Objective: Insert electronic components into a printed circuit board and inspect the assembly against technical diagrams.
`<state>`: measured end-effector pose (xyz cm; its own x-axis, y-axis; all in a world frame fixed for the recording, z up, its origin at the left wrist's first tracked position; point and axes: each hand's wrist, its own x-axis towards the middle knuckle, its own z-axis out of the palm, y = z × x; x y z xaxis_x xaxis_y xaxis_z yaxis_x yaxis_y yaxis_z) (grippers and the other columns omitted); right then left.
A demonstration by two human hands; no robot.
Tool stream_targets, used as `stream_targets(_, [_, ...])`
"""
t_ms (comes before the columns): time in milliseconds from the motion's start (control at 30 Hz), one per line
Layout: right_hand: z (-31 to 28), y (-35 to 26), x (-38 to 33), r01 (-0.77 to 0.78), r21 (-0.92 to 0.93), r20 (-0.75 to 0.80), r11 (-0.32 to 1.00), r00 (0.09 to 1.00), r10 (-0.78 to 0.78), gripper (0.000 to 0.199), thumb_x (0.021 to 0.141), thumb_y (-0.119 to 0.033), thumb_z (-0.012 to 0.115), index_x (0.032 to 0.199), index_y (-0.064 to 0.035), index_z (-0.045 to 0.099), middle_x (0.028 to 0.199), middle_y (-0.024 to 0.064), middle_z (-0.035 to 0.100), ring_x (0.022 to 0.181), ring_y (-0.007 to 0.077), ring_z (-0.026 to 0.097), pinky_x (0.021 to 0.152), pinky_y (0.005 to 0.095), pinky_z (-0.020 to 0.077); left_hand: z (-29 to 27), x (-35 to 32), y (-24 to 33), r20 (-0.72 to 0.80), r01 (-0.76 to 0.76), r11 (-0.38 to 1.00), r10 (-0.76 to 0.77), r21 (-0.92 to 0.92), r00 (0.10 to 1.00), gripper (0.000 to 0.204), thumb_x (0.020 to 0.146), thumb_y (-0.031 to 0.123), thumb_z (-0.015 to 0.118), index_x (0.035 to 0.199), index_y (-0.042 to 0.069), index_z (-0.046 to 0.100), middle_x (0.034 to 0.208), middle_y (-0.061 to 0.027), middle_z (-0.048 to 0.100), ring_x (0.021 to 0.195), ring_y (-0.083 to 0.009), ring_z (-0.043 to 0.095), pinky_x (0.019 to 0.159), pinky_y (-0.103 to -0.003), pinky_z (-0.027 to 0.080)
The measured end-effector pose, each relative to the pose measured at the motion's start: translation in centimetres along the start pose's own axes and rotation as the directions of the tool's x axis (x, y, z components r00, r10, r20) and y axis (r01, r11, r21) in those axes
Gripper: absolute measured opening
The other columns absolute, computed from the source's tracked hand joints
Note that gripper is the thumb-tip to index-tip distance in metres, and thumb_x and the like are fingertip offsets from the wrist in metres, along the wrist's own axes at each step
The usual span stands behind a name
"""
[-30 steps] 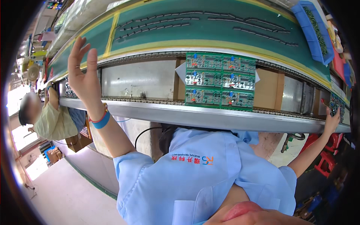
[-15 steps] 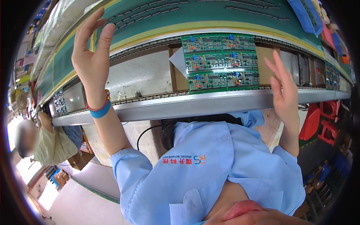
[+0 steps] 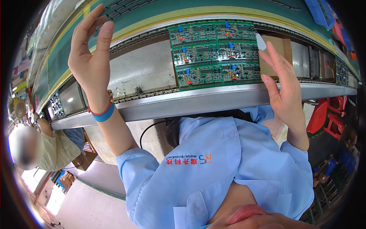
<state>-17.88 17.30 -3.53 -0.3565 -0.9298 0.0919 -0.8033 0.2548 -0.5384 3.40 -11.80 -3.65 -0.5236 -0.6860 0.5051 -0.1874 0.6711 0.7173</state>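
Two hands are held open and empty: left hand (image 3: 90,57) over the conveyor's (image 3: 171,104) far edge, right hand (image 3: 284,82) beside the circuit-board panel (image 3: 202,57).

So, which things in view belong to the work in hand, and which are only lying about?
Likely in the work:
green rectangular circuit-board panel, beside the right hand
long silver metal rail
blue plastic bin

Apparently just lying about:
red plastic stools
brown box

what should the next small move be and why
Perhaps bring the left hand toward the left edge of the board: that hand is open, empty and well apart from it, while the right hand is at or near the right edge.
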Motion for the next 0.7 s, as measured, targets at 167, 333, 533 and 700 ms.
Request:
stream_targets(167, [-0.6,0.1,1.5,0.098,-0.056,0.002,0.994,0.995,-0.098,0.057,0.085,-0.003,0.057,0.139,-0.0063,0.040,0.110,0.0141,0.066,0.103,0.0307,0.060,0.097,0.0425,0.0410,0.3,0.0,0.1,-0.003,0.031,0.999,-0.031,-0.008,1.000,0.033,0.089,0.010,0.065,0.120,0.001,0.061,0.116,-0.0101,0.064,0.106,-0.0164,0.061,0.092,-0.028,0.048])
stream_targets(333, [-2.7,1.6,3.7,0.107,-0.050,-0.059,0.993,0.992,-0.110,0.050,0.084,-0.006,0.061,0.133,-0.0102,0.051,0.108,0.0126,0.067,0.101,0.0283,0.062,0.091,0.0357,0.0439,0.5,0.4,-0.3,0.031,0.023,1.000,-0.023,-0.002,0.999,0.033,0.088,0.010,0.065,0.120,0.001,0.061,0.116,-0.0102,0.064,0.105,-0.0160,0.061,0.092,-0.028,0.047])
stream_targets(533, [-5.3,3.8,7.3,-0.033,0.081,-0.059,0.996,0.998,0.038,0.040,0.088,-0.009,0.060,0.128,-0.0045,0.056,0.120,0.0125,0.062,0.112,0.0194,0.057,0.098,0.0312,0.0403,0.2,0.7,-0.7,0.036,-0.027,0.997,0.024,0.076,0.999,0.029,0.084,0.011,0.070,0.112,0.004,0.066,0.101,-0.0058,0.066,0.095,-0.0138,0.061,0.088,-0.028,0.045])
stream_targets(700, [-9.4,11.3,11.3,-0.065,-0.181,-0.303,0.981,0.953,0.008,0.033,0.089,-0.012,0.061,0.122,-0.0056,0.060,0.110,0.0062,0.065,0.100,0.0150,0.060,0.089,0.0280,0.0447,0.5,0.8,-0.9,0.033,0.023,0.994,-0.027,0.108,0.999,0.029,0.084,0.009,0.068,0.112,0.004,0.066,0.102,-0.0059,0.066,0.095,-0.0149,0.060,0.088,-0.027,0.045])
